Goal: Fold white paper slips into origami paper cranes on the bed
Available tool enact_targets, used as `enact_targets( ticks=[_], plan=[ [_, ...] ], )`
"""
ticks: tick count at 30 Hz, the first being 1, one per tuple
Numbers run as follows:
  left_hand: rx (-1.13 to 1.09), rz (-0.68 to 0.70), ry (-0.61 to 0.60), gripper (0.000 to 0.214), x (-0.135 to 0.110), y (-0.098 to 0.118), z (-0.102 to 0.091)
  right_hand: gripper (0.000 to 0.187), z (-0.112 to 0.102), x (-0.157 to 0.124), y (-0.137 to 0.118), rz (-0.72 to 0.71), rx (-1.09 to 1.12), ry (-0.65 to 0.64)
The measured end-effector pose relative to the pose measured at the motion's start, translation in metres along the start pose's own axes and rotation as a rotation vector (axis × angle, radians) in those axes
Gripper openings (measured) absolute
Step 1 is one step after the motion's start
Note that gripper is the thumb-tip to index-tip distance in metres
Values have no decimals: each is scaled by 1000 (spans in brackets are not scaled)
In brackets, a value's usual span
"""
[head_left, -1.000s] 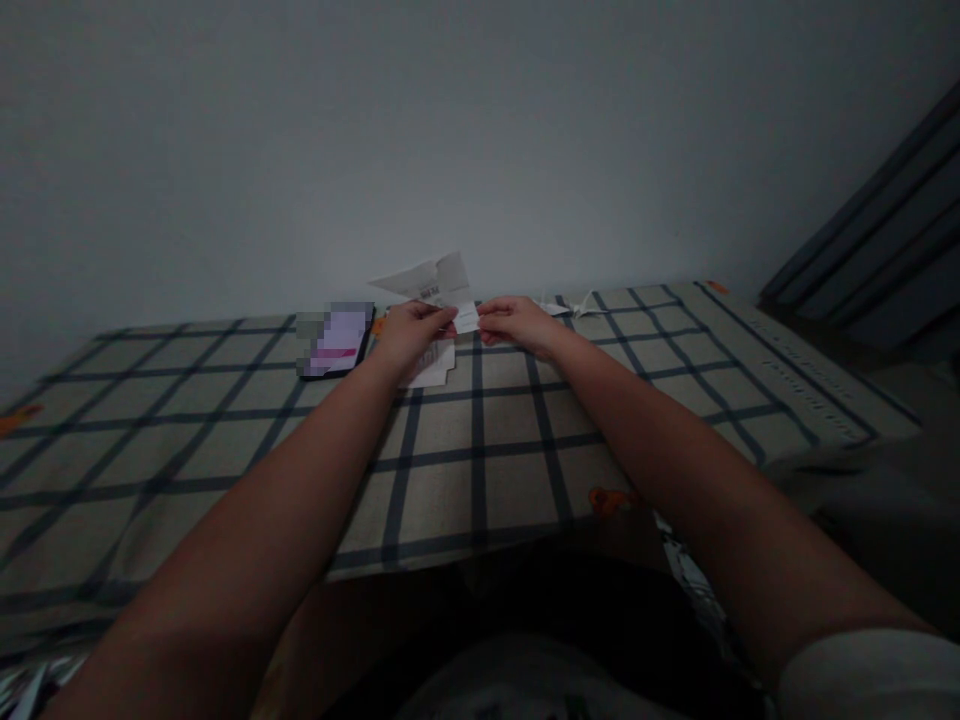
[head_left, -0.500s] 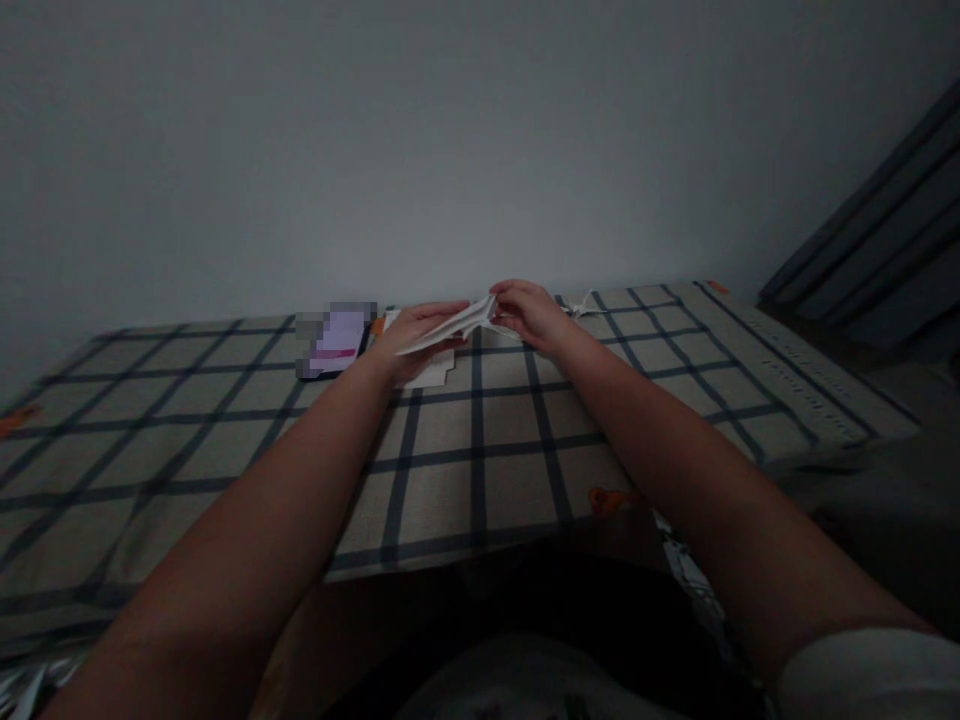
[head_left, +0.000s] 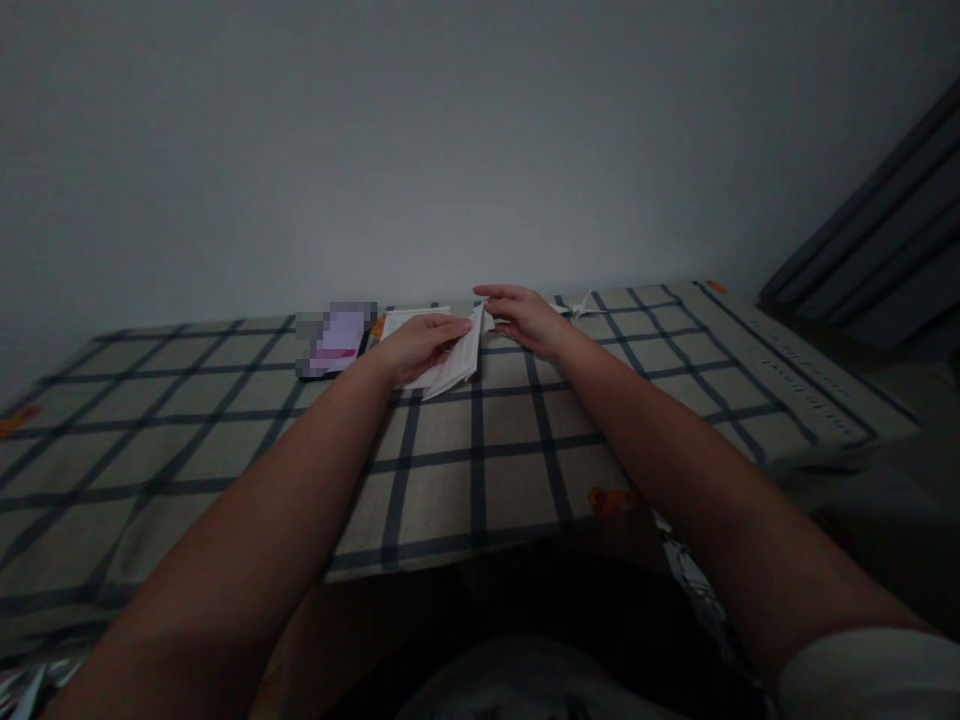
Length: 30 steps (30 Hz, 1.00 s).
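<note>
A white printed sheet of paper, partly folded, lies on the checked tablecloth near the far wall. My left hand rests flat on its left part, fingers stretched out over it. My right hand is at the paper's upper right corner, fingers extended and pinching the raised edge.
A phone with a lit screen lies just left of the paper. Small white folded paper pieces sit beyond my right hand by the wall. A dark slanted panel stands at the right. The cloth's near edge hangs over my lap.
The paper, held up in the air between both hands a second ago, has been brought down and laid on the cloth. My left hand now presses on it.
</note>
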State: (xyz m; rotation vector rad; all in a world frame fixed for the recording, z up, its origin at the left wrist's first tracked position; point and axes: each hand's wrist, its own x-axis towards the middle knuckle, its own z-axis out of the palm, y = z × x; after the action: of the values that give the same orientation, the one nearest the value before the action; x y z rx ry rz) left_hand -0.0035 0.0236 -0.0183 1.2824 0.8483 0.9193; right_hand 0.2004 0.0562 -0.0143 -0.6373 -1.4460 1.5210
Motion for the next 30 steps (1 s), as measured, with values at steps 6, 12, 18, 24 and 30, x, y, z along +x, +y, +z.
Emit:
enact_targets(
  ticks=[6, 12, 18, 24, 30],
  plan=[
    [75, 6, 68, 26, 3, -4, -3, 36, 0, -2, -3, 3, 25, -23],
    [30, 34, 86, 27, 1, 0, -2, 27, 5, -3, -6, 42, 132, -49],
    [87, 11, 163, 22, 0, 2, -3, 8, 5, 0, -3, 126, 163, -67],
    [-21, 32, 79, 21, 1, 2, 0, 6, 3, -1, 0, 144, 130, -67],
    [-12, 83, 67, 15, 5, -2, -3, 9, 6, -1, 2, 179, 1, -80]
  ],
)
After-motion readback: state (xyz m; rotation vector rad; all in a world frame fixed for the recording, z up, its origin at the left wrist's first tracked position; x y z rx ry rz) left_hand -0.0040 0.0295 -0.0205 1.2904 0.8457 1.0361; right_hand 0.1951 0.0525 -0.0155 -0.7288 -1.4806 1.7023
